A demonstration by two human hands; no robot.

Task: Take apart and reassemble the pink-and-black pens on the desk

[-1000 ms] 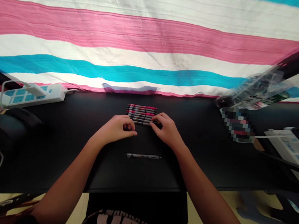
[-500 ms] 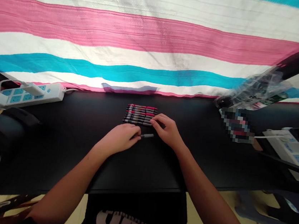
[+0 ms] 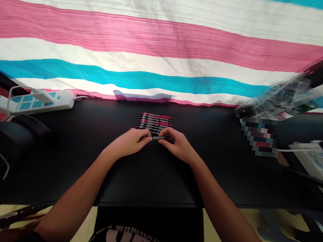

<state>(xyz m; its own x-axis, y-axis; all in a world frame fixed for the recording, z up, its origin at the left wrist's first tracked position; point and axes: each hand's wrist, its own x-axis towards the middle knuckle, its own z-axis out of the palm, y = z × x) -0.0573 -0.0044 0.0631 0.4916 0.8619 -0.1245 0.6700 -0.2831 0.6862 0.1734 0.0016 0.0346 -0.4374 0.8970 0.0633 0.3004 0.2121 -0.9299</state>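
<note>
A grey-and-black pen [image 3: 155, 138] lies sideways between my two hands, at the near side of a row of pens. My left hand [image 3: 136, 139] pinches its left end between thumb and fingers. On its right end, my right hand [image 3: 175, 142] closes with thumb and fingertips. Just beyond my fingers, several pens [image 3: 155, 121] lie side by side in a neat stack of parallel lines, some with red parts, the others grey and black. My fingers cover part of the nearest pens.
The black table [image 3: 155, 174] carries a white power strip [image 3: 64, 101] at the left, near a dark bulky object [image 3: 16, 135]. To the right are a clear plastic bag [image 3: 280, 97], a blurred-out item [image 3: 260, 138] and another power strip [image 3: 312, 153]. A striped sheet [image 3: 170, 40] hangs behind.
The pen has moved away from me, up against the row. My right hand has come off the row's right end and now grips the pen's right end. The view has shifted slightly.
</note>
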